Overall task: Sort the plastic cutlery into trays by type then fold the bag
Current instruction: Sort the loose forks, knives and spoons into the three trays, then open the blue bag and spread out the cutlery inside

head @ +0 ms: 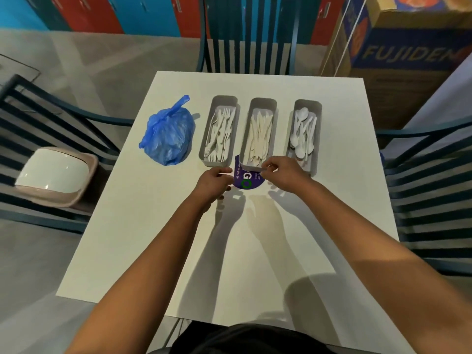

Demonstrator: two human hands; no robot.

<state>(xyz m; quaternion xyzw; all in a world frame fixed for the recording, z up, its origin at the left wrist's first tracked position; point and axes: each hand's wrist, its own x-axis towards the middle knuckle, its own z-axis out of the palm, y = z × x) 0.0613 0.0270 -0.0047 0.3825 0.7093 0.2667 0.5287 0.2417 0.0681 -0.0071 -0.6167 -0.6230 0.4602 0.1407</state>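
Three grey trays stand side by side on the white table (158,226). The left tray (231,100) holds white forks, the middle tray (263,102) holds knives, the right tray (316,108) holds spoons. A small purple bag (246,181) with a green ring print lies flat, partly under the near end of the middle tray. My left hand (213,183) grips its left edge. My right hand (282,172) pinches its top right part by the tray's near rim.
A knotted blue plastic bag (168,134) full of items sits left of the trays. Dark slatted chairs (247,42) surround the table; the left one carries a white bowl on a tray (53,172). A big cardboard box (398,52) stands at the back right.
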